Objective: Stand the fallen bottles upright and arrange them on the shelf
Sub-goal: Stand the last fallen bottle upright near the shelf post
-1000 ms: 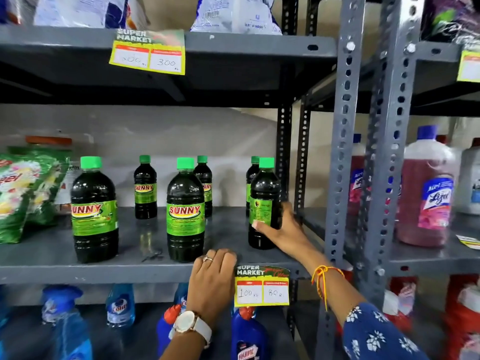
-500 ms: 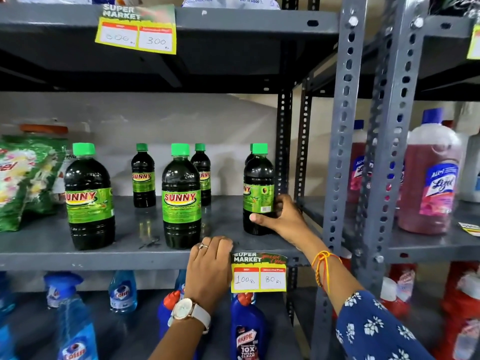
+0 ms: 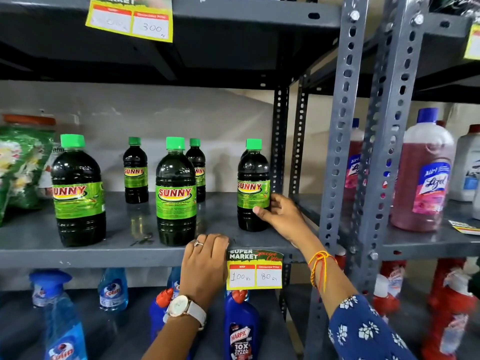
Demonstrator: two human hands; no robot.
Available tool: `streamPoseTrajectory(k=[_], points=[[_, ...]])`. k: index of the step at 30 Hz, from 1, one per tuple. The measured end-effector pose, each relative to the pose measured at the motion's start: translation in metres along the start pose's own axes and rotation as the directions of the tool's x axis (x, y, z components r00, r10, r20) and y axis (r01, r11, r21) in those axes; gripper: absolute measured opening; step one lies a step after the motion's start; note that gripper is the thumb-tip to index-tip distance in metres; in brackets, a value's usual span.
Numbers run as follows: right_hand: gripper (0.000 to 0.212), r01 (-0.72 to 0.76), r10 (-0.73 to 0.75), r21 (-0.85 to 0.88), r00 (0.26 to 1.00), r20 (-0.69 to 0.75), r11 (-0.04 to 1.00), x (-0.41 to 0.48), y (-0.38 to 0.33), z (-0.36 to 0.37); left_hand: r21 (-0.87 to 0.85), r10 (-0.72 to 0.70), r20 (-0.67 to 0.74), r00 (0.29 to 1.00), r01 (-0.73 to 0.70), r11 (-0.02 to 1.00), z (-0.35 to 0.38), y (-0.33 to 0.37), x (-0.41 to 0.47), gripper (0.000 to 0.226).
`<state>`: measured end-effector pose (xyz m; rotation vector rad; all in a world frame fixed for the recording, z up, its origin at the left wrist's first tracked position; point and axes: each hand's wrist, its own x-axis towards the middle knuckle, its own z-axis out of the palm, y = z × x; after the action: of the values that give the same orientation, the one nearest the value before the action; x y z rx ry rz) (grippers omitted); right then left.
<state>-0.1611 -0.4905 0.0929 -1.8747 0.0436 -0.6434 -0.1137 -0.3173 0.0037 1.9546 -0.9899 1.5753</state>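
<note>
While your right hand (image 3: 279,216) grips the lower side of the rightmost front bottle (image 3: 253,185), thumb on the front edge of the label and fingers wrapped round its right side, the step in hand reads as label-facing and final placement, not righting. That bottle stands upright on the shelf (image 3: 124,253), near the rear right upright post (image 3: 279,141). Its label shows only "UNNY", so it is turned slightly off square to you.

Your left hand (image 3: 205,263) holds nothing. It lies palm-down, fingers curled over the front lip of the shelf, just left of the yellow price tag (image 3: 254,271) and just in front of the middle front bottle (image 3: 176,193). Judgement: it serves as a brace only.

Stock count on this shelf: three large bottles in front, the left front bottle (image 3: 78,193), the middle and the right one. Two smaller-looking ones stand behind, the back left bottle (image 3: 135,172) and the back middle bottle (image 3: 197,170). A further dark shoulder shows just behind the gripped bottle; whether it is another bottle, you cannot tell for certain. None lies on its side in view, so the righting seems done and the task close to its end.

Next move, as judged: a small twist about the bottle's own axis until the name faces out, keeping the base flat on the shelf. Then check it against the front row line, since it sits a little farther back than the other two. Release only once it stands free of the post.
</note>
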Motion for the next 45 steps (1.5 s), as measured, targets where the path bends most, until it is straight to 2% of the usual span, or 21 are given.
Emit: streamPoseTrajectory(k=[3, 7, 12, 15, 16, 20, 27, 36, 45], points=[[0.038, -0.005, 0.004, 0.028, 1.0, 0.031, 1.0, -0.002, -0.003, -0.001, -0.005, 0.004, -0.009, 1.0, -0.004, 1.0, 0.002, -0.001, -0.002, 0.015], [0.055, 0.014, -0.014, -0.041, 1.0, 0.013, 0.999, 0.001, 0.002, 0.003, -0.008, 0.0, -0.009, 1.0, 0.0, 1.0, 0.001, -0.001, -0.001, 0.014], [0.053, 0.0, 0.002, -0.052, 0.999, 0.046, 0.999, 0.0, 0.0, 0.003, -0.007, -0.017, -0.001, 1.0, 0.017, 1.0, 0.001, 0.0, 0.0, 0.012], [0.092, 0.012, -0.01, -0.094, 1.0, 0.022, 0.995, -0.002, -0.002, 0.004, -0.012, -0.018, 0.004, 1.0, 0.018, 1.0, 0.001, -0.001, 0.0, 0.013], [0.096, 0.012, -0.01, -0.13, 1.0, 0.02, 0.992, -0.003, -0.002, 0.004, -0.013, -0.021, 0.011, 1.0, 0.021, 1.0, 0.0, -0.001, 0.0, 0.013], [0.076, -0.008, 0.012, -0.194, 1.0, 0.021, 0.981, -0.003, -0.002, 0.005, -0.012, -0.027, 0.053, 0.998, 0.028, 1.0, -0.003, 0.0, 0.001, 0.013], [0.061, 0.033, -0.022, -0.269, 0.999, 0.044, 0.963, -0.011, -0.009, 0.005, -0.026, -0.062, 0.143, 0.988, 0.066, 0.997, -0.015, 0.003, 0.007, 0.012], [0.06, 0.083, -0.062, -0.298, 0.995, 0.081, 0.951, -0.036, -0.022, -0.002, -0.041, -0.108, 0.159, 0.981, 0.116, 0.992, -0.02, 0.005, 0.012, 0.011], [0.053, 0.09, -0.067, -0.294, 0.994, 0.09, 0.951, -0.048, -0.017, -0.005, -0.043, -0.156, 0.214, 0.964, 0.169, 0.985, -0.025, 0.012, 0.006, 0.021]])
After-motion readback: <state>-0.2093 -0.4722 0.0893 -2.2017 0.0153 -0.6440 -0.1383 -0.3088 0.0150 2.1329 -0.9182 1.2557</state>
